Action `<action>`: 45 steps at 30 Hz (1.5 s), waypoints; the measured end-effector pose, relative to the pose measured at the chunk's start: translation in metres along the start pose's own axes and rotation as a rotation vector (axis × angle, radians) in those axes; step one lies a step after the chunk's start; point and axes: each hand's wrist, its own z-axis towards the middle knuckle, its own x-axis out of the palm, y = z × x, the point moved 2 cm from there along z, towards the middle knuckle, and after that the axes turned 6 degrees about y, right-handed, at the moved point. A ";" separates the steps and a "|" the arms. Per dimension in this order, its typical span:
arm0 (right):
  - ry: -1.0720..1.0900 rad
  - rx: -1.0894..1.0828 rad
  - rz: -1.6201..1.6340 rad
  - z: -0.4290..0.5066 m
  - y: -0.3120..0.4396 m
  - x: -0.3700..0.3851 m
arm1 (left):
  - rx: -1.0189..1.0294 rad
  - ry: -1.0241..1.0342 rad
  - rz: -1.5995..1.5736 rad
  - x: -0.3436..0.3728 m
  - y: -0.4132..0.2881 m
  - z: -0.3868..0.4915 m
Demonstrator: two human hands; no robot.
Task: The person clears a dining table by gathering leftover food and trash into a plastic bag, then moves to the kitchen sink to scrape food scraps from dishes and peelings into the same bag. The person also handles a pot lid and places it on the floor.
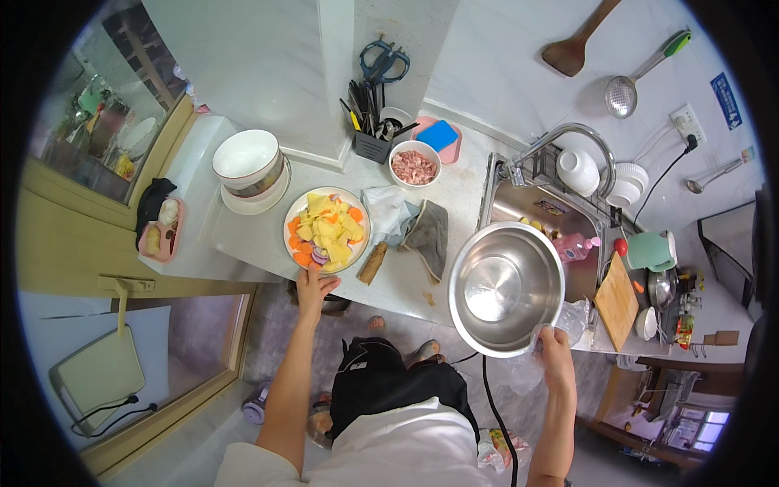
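My right hand (555, 356) grips the rim of a stainless steel basin (493, 289), tilted in front of the sink's near side. The basin looks empty inside, and a clear plastic bag (522, 372) hangs by the same hand. At the counter's front edge, my left hand (313, 292) touches the near rim of a white plate (287, 243) with its fingers apart. Sliced potato (328, 231), carrot slices (302, 259) and some purple onion are heaped on that plate. Right of it lie a brown root piece (372, 263), a grey cloth (428, 234) and a pale cloth (389, 210).
A bowl of cut raw meat (414, 167) stands behind the cloths, beside a utensil holder (371, 146). Stacked bowls (248, 161) sit at left. A faucet (566, 131) arches over the sink (511, 198), which holds a pink soap bottle (572, 246). A cutting board (616, 301) lies farther right.
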 end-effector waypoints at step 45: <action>-0.355 -0.283 0.298 0.007 -0.031 -0.108 | 0.221 0.086 -0.602 -0.130 -0.322 0.143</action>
